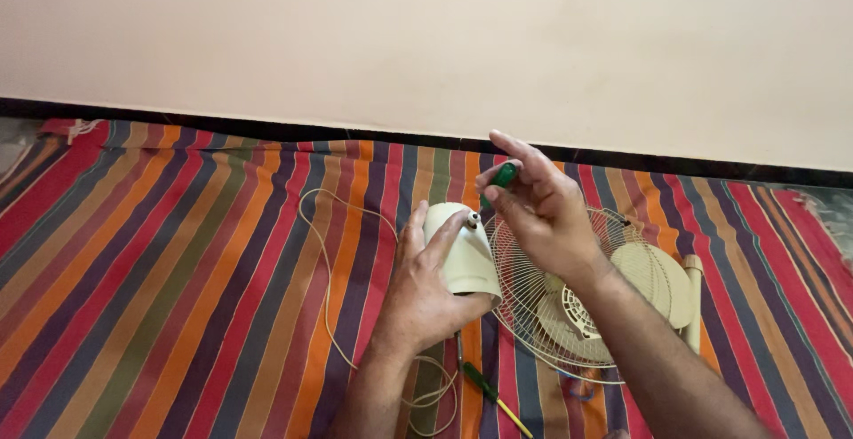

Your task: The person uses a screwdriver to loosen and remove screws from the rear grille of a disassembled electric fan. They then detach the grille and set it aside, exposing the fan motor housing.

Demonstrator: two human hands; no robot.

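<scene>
2 hands at work, left hand (426,283) gripping cream fan housing (462,252), right hand (538,208) pinching green screwdriver (499,179)

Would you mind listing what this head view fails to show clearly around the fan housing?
- Screwdriver shaft and tip: hidden behind the right hand.
- Fan housing left side: covered by the left hand.
- Cord end: cut off by the bottom edge.
- Fan grille centre: behind the right forearm.

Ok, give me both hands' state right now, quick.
Left hand: closed around the cream fan motor housing.
Right hand: closed on a green-handled tool.
</scene>
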